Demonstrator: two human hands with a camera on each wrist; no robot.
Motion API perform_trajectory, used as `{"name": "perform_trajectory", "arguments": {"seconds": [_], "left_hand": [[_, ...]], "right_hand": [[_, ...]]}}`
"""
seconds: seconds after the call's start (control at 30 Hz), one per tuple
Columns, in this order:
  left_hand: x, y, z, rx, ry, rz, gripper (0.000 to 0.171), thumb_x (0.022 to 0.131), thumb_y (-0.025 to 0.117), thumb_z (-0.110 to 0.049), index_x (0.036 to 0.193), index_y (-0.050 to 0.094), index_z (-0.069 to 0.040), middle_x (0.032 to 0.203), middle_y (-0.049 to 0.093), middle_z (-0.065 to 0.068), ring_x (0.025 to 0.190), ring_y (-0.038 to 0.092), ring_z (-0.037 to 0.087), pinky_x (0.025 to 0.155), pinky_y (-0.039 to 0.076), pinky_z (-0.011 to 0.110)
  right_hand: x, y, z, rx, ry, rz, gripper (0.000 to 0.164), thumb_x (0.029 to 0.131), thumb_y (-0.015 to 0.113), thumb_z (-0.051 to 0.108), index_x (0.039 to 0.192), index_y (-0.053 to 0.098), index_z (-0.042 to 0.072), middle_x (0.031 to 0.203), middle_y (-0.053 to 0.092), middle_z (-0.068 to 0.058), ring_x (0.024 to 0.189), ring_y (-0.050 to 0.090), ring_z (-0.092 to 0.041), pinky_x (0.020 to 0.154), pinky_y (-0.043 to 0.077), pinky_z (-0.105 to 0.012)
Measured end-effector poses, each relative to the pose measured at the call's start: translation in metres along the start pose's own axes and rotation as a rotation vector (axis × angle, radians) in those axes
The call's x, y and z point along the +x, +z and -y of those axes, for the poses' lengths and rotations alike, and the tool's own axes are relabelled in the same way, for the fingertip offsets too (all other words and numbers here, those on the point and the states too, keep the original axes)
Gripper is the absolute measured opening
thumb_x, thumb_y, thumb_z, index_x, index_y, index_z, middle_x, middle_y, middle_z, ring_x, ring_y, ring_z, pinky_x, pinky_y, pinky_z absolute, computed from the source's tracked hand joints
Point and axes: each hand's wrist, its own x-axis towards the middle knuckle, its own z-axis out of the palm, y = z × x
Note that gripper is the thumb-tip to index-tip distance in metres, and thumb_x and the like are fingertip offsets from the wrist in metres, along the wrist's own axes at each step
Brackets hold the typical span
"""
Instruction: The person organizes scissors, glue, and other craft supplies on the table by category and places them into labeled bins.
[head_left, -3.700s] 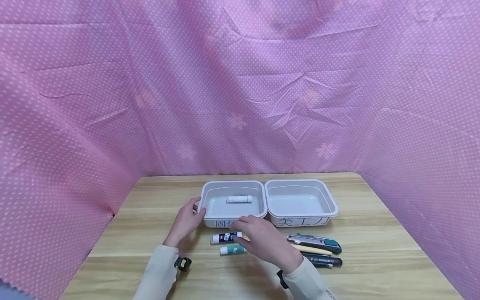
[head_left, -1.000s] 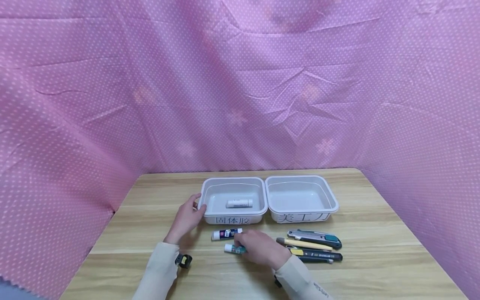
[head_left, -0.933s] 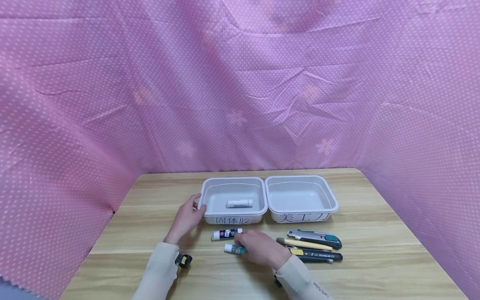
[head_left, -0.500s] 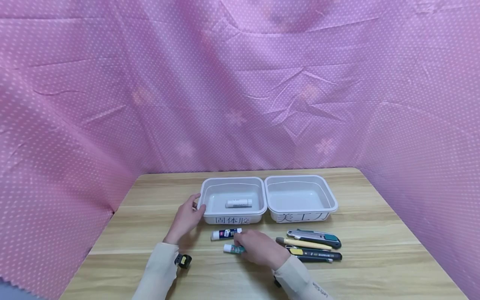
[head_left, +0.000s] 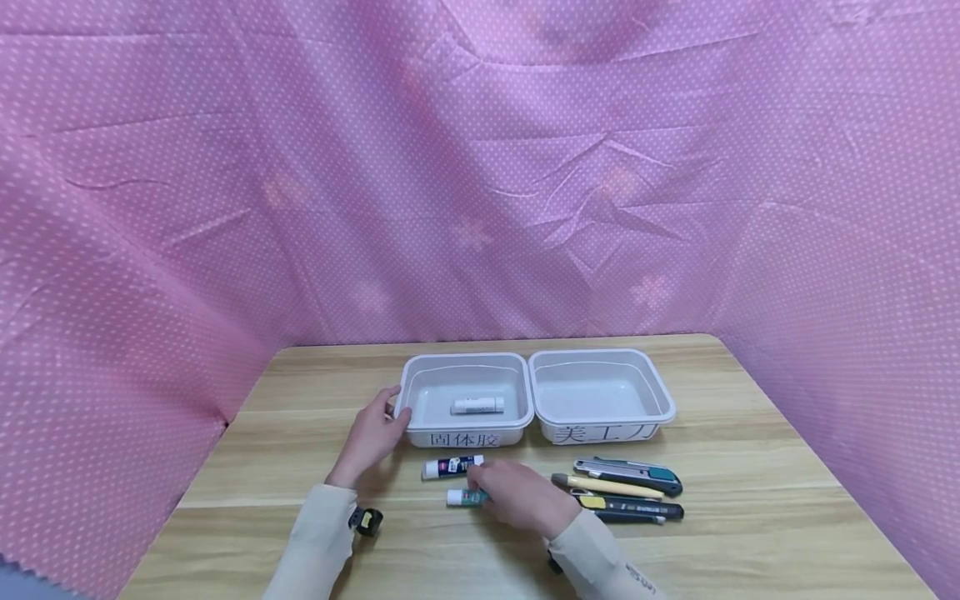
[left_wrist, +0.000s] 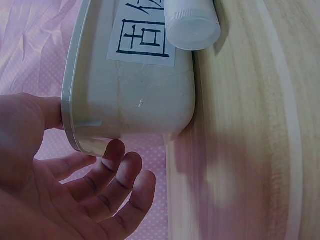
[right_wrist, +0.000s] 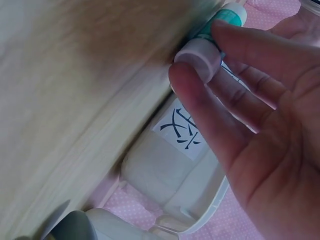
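Observation:
My left hand [head_left: 372,435] holds the left side of a white plastic box [head_left: 466,422]. In the left wrist view its thumb reaches over the rim [left_wrist: 70,117], with the other fingers by the outer corner. A white glue stick [head_left: 477,406] lies inside this box. My right hand [head_left: 517,497] pinches a green-and-white glue stick [head_left: 465,497] on the table; in the right wrist view the thumb touches its white end [right_wrist: 200,59] and a fingertip its green body. Just behind it lies a dark blue glue stick [head_left: 452,467] with white ends.
A second white box [head_left: 603,425] stands against the right side of the first; both bear Chinese labels. Several utility knives [head_left: 630,475] lie right of my right hand, including one with a yellow handle [head_left: 611,486]. Pink dotted cloth [head_left: 480,183] hangs round the wooden table [head_left: 247,475].
Since the oldest frame, my right hand has come down and taken hold of the green glue stick. Over the last second both hands are nearly still; the left stays on the box.

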Motion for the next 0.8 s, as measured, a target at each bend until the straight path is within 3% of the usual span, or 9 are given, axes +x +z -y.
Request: {"name": "perform_trajectory", "arguments": {"seconds": [0.37,0.8], "left_hand": [[0.001,0.001,0.000,-0.002,-0.008,-0.004,0.056,0.101,0.060,-0.025,0.151,0.045,-0.002,0.101,0.065,0.013,0.089,0.063,0.023,0.076,0.054,0.033],[0.001,0.000,0.002,0.004,-0.003,-0.005,0.056,0.101,0.060,-0.024,0.150,0.045,-0.002,0.102,0.066,0.014,0.090,0.064,0.023,0.075,0.055,0.033]], "right_hand": [[-0.004,-0.015,0.004,0.059,0.004,-0.025,0.022,0.089,0.075,0.007,0.108,0.069,0.017,0.100,0.070,0.005,0.082,0.060,-0.003,0.080,0.055,-0.024],[-0.002,-0.022,0.003,0.038,-0.077,-0.176,0.020,0.092,0.074,0.010,0.110,0.069,0.016,0.104,0.071,0.006,0.092,0.064,-0.006,0.085,0.055,-0.025]]}}
